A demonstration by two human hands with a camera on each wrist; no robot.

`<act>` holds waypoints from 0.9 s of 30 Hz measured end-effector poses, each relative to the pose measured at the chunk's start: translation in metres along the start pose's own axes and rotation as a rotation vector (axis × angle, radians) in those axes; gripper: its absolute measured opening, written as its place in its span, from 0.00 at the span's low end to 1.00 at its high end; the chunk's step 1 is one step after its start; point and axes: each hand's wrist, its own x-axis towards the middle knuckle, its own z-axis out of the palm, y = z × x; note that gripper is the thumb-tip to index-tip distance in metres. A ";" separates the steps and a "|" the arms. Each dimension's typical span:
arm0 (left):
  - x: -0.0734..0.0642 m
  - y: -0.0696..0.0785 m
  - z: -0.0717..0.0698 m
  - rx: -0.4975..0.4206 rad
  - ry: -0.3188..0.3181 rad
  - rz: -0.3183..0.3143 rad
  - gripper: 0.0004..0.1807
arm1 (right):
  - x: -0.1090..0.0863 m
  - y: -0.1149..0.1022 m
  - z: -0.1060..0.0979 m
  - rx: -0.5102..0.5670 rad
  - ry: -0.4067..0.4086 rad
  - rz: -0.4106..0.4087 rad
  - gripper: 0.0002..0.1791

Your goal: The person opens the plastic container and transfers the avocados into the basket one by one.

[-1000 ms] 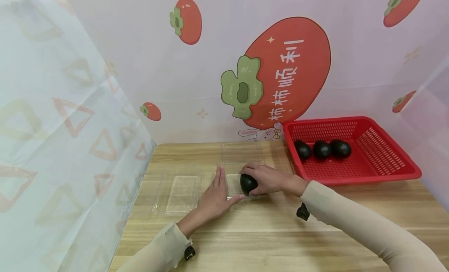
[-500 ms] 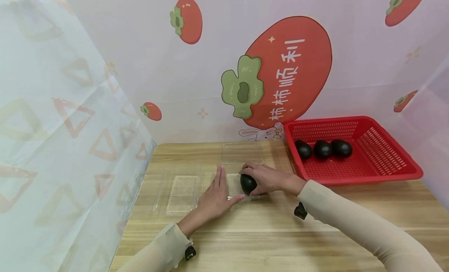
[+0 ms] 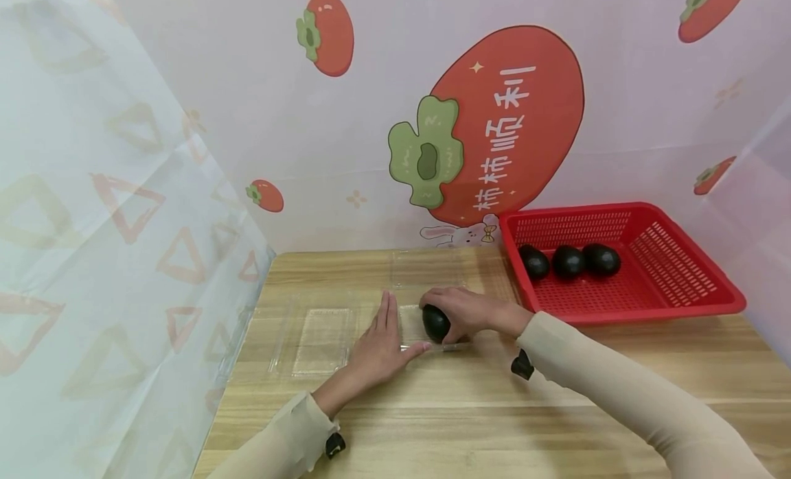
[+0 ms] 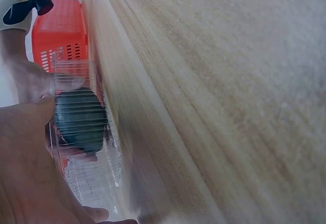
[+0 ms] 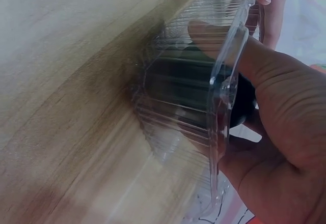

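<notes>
A dark avocado (image 3: 435, 324) sits low inside a clear plastic box (image 3: 409, 328) in the middle of the table. My right hand (image 3: 466, 313) reaches in from above and grips it, thumb on the near side. Through the ribbed wall, the right wrist view shows the avocado (image 5: 178, 76) and the thumb inside the box. My left hand (image 3: 378, 352) rests along the box's left side, its fingers straight and the thumb stretched toward the near rim. The box's clear lid (image 3: 428, 267) lies folded back behind it.
A second clear box (image 3: 323, 342) lies open on the left of the wooden table (image 3: 395, 431). At the back right stands a red basket (image 3: 667, 287) holding 3 avocados (image 3: 568, 262). Patterned sheets (image 3: 346, 143) enclose the back and sides.
The right wrist and forearm have shifted slightly left and turned a little. The right hand still grips the avocado in the box, and the left hand has not moved.
</notes>
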 end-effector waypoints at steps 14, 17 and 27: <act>0.000 0.000 0.000 -0.011 -0.002 -0.009 0.66 | 0.006 0.002 0.003 -0.031 -0.015 -0.015 0.44; 0.000 0.000 0.000 -0.010 -0.001 -0.006 0.66 | 0.006 0.002 0.004 -0.054 -0.007 -0.033 0.45; -0.001 0.002 -0.001 -0.010 -0.004 -0.005 0.66 | 0.007 0.004 0.006 -0.043 -0.002 -0.021 0.43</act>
